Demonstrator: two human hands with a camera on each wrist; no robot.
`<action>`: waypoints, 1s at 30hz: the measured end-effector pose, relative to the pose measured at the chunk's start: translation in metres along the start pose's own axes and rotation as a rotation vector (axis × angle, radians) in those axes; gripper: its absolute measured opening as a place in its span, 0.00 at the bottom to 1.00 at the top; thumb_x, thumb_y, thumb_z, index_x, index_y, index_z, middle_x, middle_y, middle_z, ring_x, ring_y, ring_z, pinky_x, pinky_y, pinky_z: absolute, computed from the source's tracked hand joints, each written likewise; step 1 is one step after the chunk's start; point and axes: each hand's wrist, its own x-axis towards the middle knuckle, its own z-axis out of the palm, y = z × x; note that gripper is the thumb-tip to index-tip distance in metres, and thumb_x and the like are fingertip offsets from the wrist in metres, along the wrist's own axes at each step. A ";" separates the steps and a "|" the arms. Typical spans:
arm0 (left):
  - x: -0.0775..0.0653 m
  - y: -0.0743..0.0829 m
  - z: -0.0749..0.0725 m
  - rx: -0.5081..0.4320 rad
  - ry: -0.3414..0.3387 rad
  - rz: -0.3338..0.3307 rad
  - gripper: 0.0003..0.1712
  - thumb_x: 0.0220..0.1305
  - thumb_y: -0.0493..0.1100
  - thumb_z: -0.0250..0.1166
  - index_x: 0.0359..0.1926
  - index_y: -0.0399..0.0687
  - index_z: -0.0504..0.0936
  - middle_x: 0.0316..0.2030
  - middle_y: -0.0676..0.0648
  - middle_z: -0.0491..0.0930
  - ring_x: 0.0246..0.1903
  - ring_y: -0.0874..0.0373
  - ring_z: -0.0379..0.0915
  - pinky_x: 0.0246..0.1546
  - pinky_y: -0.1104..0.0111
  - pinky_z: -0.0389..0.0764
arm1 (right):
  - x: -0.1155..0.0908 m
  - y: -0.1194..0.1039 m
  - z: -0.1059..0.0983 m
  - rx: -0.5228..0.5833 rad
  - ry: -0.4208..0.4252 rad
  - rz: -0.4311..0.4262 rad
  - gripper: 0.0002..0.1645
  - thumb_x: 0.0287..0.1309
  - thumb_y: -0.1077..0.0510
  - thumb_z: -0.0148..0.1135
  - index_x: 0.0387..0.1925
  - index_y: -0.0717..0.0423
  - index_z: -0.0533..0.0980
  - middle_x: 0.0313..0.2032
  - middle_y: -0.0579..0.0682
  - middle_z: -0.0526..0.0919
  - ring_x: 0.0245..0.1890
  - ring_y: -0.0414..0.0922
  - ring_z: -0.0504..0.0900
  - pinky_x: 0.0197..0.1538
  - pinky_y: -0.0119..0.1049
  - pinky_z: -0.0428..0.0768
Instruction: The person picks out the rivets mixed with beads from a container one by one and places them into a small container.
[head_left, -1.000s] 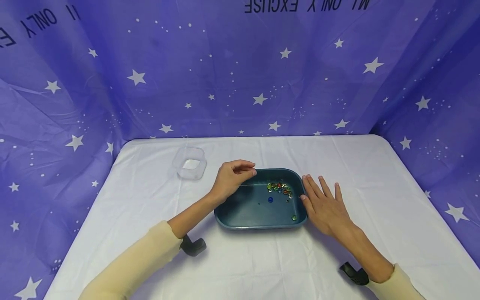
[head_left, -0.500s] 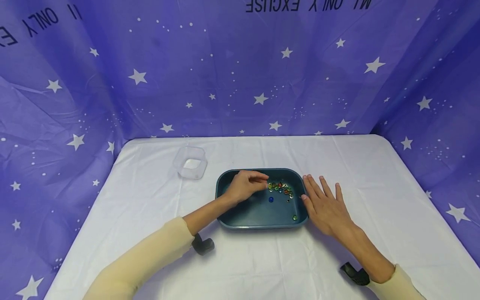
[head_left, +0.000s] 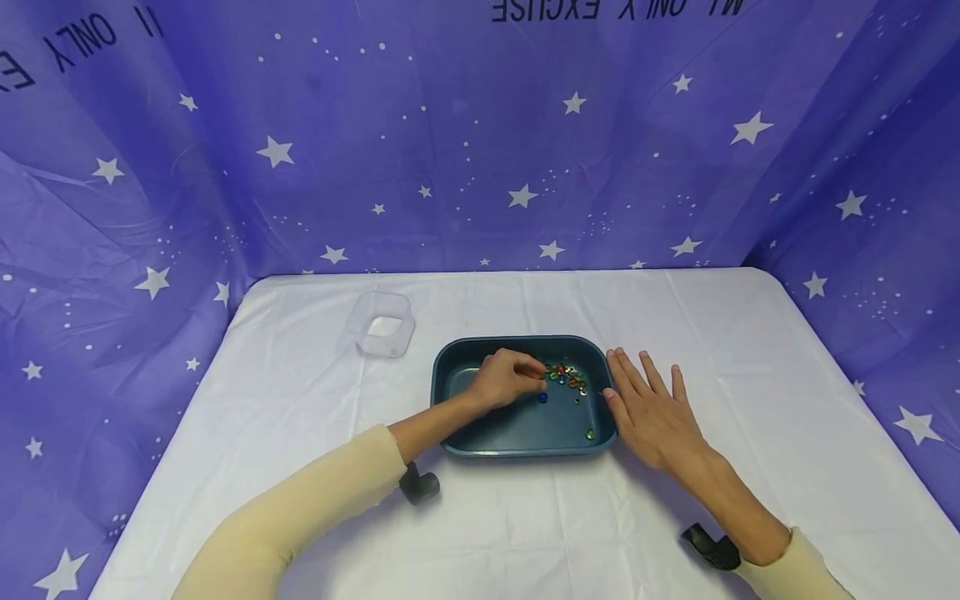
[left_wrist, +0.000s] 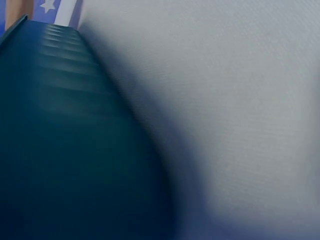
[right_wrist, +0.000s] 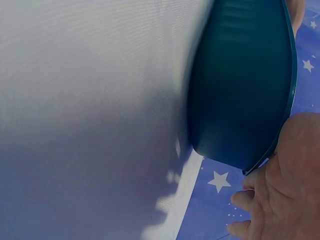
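Beads (head_left: 564,376): small coloured glass pieces clustered at the far side of the tray floor, just beyond the left fingertips; one blue bead (head_left: 543,398) lies just under the hand, a green one (head_left: 589,433) apart near the right thumb's side.
Tray (head_left: 517,447): dark teal, shallow, between the two hands on the white tablecloth (head_left: 525,517).
Left hand (head_left: 506,379): reaches over the tray's left rim, fingers curled with tips drawn together at the edge of the cluster; whether a bead is already pinched, I cannot tell.
Right hand (head_left: 651,408): flat on the cloth, fingers spread and straight, its thumb side against the tray's right wall, probably steadying the tray against sliding.
Clear container (head_left: 381,323): empty-looking, well off to the left hand's outer side.
Wrist views: blurred close-ups of tray wall and cloth only.
Change: a second ago the left hand hovered at the tray's far-left corner; it has moved in and down to the beads. The right hand has stayed put.
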 end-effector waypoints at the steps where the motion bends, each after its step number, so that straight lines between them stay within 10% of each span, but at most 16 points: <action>1: 0.000 0.000 0.001 0.004 0.004 0.001 0.13 0.61 0.37 0.72 0.46 0.37 0.88 0.38 0.47 0.87 0.38 0.57 0.83 0.40 0.69 0.80 | 0.000 0.000 0.000 -0.001 -0.001 0.000 0.37 0.79 0.44 0.33 0.78 0.59 0.47 0.77 0.58 0.49 0.76 0.62 0.41 0.69 0.67 0.33; 30: 0.012 -0.008 0.009 0.137 0.065 0.031 0.07 0.59 0.36 0.73 0.39 0.41 0.91 0.30 0.50 0.88 0.30 0.64 0.83 0.31 0.74 0.79 | 0.000 0.000 -0.002 0.006 0.002 -0.001 0.36 0.79 0.44 0.33 0.78 0.58 0.48 0.77 0.58 0.50 0.75 0.63 0.43 0.69 0.67 0.35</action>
